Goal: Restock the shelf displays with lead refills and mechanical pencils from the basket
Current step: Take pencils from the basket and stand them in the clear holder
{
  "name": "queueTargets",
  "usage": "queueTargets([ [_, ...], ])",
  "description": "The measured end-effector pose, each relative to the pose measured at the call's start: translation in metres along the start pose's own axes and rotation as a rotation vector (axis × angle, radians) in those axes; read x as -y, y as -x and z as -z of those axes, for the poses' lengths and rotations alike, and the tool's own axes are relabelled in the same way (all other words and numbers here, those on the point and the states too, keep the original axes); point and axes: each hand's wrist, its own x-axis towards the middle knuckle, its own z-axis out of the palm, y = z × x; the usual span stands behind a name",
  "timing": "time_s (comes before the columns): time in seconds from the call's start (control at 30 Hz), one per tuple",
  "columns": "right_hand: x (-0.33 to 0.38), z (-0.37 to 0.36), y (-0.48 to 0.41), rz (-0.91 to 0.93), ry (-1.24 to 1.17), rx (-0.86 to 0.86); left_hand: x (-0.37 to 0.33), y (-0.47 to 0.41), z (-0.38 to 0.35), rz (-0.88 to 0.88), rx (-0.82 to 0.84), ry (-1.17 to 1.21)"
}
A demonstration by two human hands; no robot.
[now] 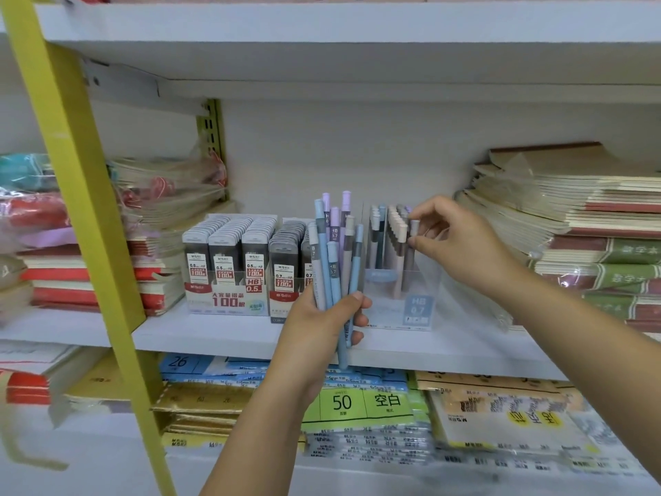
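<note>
My left hand (322, 318) grips a bundle of mechanical pencils (334, 252) in blue, purple and beige, held upright in front of the white shelf (214, 334). My right hand (461, 241) pinches the top of one grey-capped pencil (411, 252) standing at the right side of a clear acrylic pencil display (404, 291) labelled HB 0.7. Rows of beige and blue pencils stand in that display. To its left sit display boxes of lead refills (229, 259), grey cases marked 0.5 and 0.7, packed full.
A yellow ladder rail (89, 223) slants across the left. Stacked notebooks (579, 216) lean at the right of the shelf, wrapped books (64, 252) at the left. Paper packs (357, 406) fill the shelf below. An upper shelf (322, 41) overhangs.
</note>
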Motion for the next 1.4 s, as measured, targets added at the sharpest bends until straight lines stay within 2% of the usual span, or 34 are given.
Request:
queueTargets([
  [0.1,-0.002,-0.004,0.002,-0.04,-0.048,-0.014,-0.001,0.001,0.0,0.007,0.011,-0.005],
  [0.2,0.005,-0.002,0.003,-0.038,0.065,-0.013,-0.001,0.002,-0.001,0.02,0.02,-0.007],
  [0.27,0.014,0.003,0.008,-0.013,0.138,-0.089,-0.003,0.003,-0.002,0.034,0.032,0.007],
  [0.37,0.034,0.008,0.028,-0.005,-0.071,-0.163,-0.005,0.004,-0.002,0.041,0.056,0.035],
  [0.47,0.056,0.001,0.047,-0.116,-0.343,0.044,-0.007,0.006,-0.004,0.04,0.084,0.044],
  [0.53,0.063,-0.006,0.052,-0.162,-0.456,0.099,-0.008,0.008,-0.006,0.047,0.111,0.037],
  [0.63,0.068,-0.009,0.049,-0.186,-0.513,0.063,-0.008,0.01,-0.006,0.052,0.14,0.03],
  [0.8,0.071,-0.007,0.038,-0.269,-0.555,0.12,-0.01,0.009,-0.003,0.056,0.132,0.019],
  [0.9,0.074,0.01,0.018,-0.199,-0.567,-0.054,-0.013,0.007,0.0,0.042,0.086,0.044],
  [0.97,0.074,0.028,-0.001,-0.102,-0.518,-0.149,-0.013,0.005,0.003,0.03,0.034,0.022],
  [1.03,0.073,0.037,-0.019,-0.012,-0.366,-0.167,-0.014,0.003,0.005,0.022,-0.006,0.015],
  [1.2,0.056,0.018,-0.049,0.042,-0.008,-0.057,-0.014,-0.002,0.011,0.018,-0.042,0.025],
  [1.4,0.033,-0.001,-0.063,0.013,0.127,0.055,-0.014,-0.003,0.015,0.023,-0.015,0.04],
])
